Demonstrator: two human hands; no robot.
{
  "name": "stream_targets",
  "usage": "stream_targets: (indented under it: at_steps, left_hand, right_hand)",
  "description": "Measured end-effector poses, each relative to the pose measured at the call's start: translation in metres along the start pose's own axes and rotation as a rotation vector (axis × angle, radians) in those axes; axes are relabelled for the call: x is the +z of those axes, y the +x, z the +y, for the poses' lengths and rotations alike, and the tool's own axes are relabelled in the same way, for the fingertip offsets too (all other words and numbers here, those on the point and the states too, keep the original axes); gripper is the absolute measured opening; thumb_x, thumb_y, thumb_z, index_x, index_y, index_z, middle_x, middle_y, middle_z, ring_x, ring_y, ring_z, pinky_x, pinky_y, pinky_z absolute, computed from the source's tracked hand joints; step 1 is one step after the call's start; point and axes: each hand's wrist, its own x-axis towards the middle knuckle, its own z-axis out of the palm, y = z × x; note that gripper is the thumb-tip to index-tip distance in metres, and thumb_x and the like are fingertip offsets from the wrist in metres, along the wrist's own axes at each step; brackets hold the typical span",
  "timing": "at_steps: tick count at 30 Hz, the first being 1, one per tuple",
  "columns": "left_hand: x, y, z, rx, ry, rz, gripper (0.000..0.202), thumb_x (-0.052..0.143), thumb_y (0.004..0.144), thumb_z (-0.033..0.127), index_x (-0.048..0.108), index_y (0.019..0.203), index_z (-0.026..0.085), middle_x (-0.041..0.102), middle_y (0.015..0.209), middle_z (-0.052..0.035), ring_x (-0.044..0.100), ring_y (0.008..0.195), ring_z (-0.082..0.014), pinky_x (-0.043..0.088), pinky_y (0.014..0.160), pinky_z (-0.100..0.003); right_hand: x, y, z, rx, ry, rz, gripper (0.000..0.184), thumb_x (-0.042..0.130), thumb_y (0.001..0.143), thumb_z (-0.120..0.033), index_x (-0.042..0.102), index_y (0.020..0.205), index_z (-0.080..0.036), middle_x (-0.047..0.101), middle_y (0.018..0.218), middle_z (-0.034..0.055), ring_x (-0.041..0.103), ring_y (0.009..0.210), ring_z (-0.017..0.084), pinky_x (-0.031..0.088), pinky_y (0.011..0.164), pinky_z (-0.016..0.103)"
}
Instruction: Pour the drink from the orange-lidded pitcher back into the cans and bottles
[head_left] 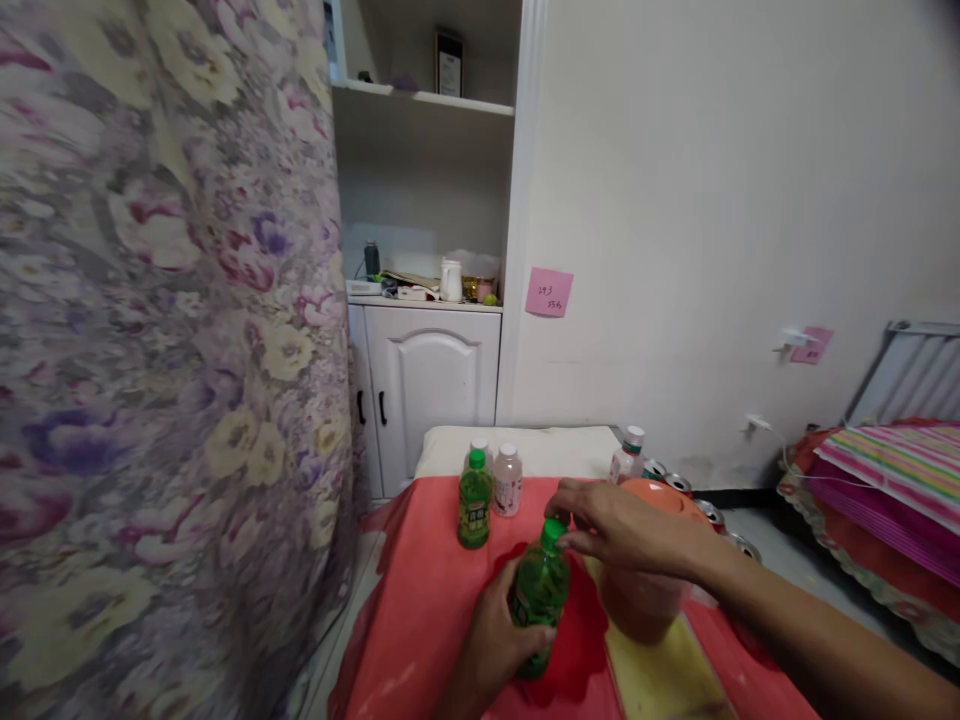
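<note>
A green plastic bottle (545,588) with a green cap (553,530) is tilted slightly to the right over a red dish (581,650). My left hand (495,635) is wrapped round its body, the thumb across the front. At the top, the fingers of my right hand (600,518) are closed round the cap, which appears to be on the bottle neck. My right forearm passes in front of a container with an orange top (660,492), hiding part of it.
A second green bottle (474,505) and two white-capped bottles, one pink-labelled (508,482), stand on the red cloth (420,580). Another white-capped bottle (628,455) and several cans (677,483) are at the right. A yellow board (667,670) lies under the container. A floral curtain (172,350) hangs left.
</note>
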Motion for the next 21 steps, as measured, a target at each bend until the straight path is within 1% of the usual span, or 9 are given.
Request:
stream_targets:
  at_steps: [3, 5, 8, 11, 13, 15, 18, 20, 21]
  left_hand:
    - [0.0, 0.0, -0.001, 0.009, -0.01, -0.006, 0.069, 0.07, 0.052, 0.008, 0.062, 0.12, 0.013, 0.071, 0.1, -0.0052, 0.06, 0.091, -0.025, 0.048, 0.08, -0.031]
    - [0.0, 0.0, -0.001, 0.016, -0.018, -0.003, 0.068, 0.07, 0.052, 0.009, 0.063, 0.119, 0.013, 0.071, 0.101, -0.0052, 0.06, 0.092, -0.0248, 0.047, 0.081, -0.031]
    - [0.001, 0.0, 0.001, 0.017, -0.009, 0.004, 0.061, 0.071, 0.053, 0.01, 0.065, 0.113, 0.014, 0.07, 0.095, -0.0041, 0.06, 0.089, -0.024, 0.047, 0.078, -0.03]
    - [0.001, -0.001, 0.002, 0.016, -0.007, 0.013, 0.062, 0.071, 0.053, 0.011, 0.064, 0.114, 0.015, 0.071, 0.098, -0.0046, 0.061, 0.092, -0.0258, 0.048, 0.08, -0.031]
    - [0.0, -0.001, 0.003, 0.007, -0.016, 0.012, 0.067, 0.071, 0.052, 0.01, 0.063, 0.118, 0.014, 0.072, 0.102, -0.0058, 0.061, 0.096, -0.0271, 0.048, 0.083, -0.032]
    - [0.0, 0.0, 0.003, 0.0, -0.026, 0.01, 0.068, 0.071, 0.051, 0.011, 0.062, 0.119, 0.012, 0.072, 0.104, -0.007, 0.062, 0.096, -0.0275, 0.048, 0.084, -0.032]
    - [0.0, 0.001, 0.003, 0.01, -0.036, 0.012, 0.069, 0.07, 0.052, 0.011, 0.06, 0.12, 0.013, 0.071, 0.109, -0.0078, 0.062, 0.1, -0.0279, 0.048, 0.087, -0.033]
    - [0.0, 0.002, 0.003, -0.001, -0.025, 0.015, 0.067, 0.069, 0.052, 0.01, 0.061, 0.118, 0.013, 0.072, 0.107, -0.0077, 0.063, 0.098, -0.0277, 0.049, 0.085, -0.032]
    - [0.0, 0.003, 0.003, -0.009, -0.017, 0.016, 0.066, 0.068, 0.052, 0.01, 0.061, 0.117, 0.013, 0.073, 0.105, -0.0078, 0.063, 0.096, -0.0277, 0.049, 0.083, -0.032]
  right_hand:
    - [0.001, 0.001, 0.001, 0.085, -0.016, 0.009, 0.026, 0.061, 0.091, -0.043, 0.066, 0.093, -0.017, 0.069, 0.088, 0.0059, 0.059, 0.072, 0.018, 0.046, 0.066, 0.029]
    - [0.003, 0.0, 0.004, 0.09, -0.002, 0.025, 0.033, 0.064, 0.089, -0.048, 0.066, 0.1, -0.017, 0.07, 0.096, 0.0076, 0.061, 0.076, 0.019, 0.048, 0.069, 0.031]
    - [0.006, -0.002, 0.006, 0.023, 0.011, 0.035, 0.032, 0.066, 0.088, -0.04, 0.064, 0.113, -0.02, 0.067, 0.109, 0.0083, 0.063, 0.084, 0.02, 0.048, 0.074, 0.031]
    - [0.011, -0.001, 0.005, 0.002, -0.04, 0.046, 0.018, 0.062, 0.09, -0.029, 0.066, 0.106, -0.021, 0.067, 0.101, 0.0057, 0.061, 0.079, 0.018, 0.046, 0.07, 0.029]
    - [0.012, 0.001, 0.003, 0.042, -0.084, 0.063, 0.017, 0.063, 0.09, -0.035, 0.066, 0.095, -0.019, 0.067, 0.09, 0.0045, 0.06, 0.073, 0.018, 0.045, 0.066, 0.029]
    - [0.013, 0.002, 0.001, 0.073, -0.105, 0.079, 0.03, 0.064, 0.089, -0.047, 0.066, 0.094, -0.018, 0.069, 0.087, 0.0054, 0.061, 0.073, 0.02, 0.044, 0.066, 0.03]
    - [0.011, 0.001, -0.004, 0.062, -0.082, 0.09, 0.046, 0.063, 0.088, -0.055, 0.063, 0.114, -0.017, 0.071, 0.106, 0.0103, 0.066, 0.087, 0.024, 0.047, 0.073, 0.032]
    - [0.01, 0.0, -0.009, 0.053, -0.085, 0.078, 0.041, 0.062, 0.091, -0.044, 0.06, 0.123, -0.018, 0.069, 0.116, 0.0115, 0.067, 0.093, 0.024, 0.046, 0.076, 0.032]
    - [0.01, 0.0, -0.011, 0.057, -0.102, 0.072, 0.036, 0.061, 0.092, -0.038, 0.061, 0.122, -0.018, 0.069, 0.116, 0.0111, 0.067, 0.093, 0.024, 0.046, 0.076, 0.031]
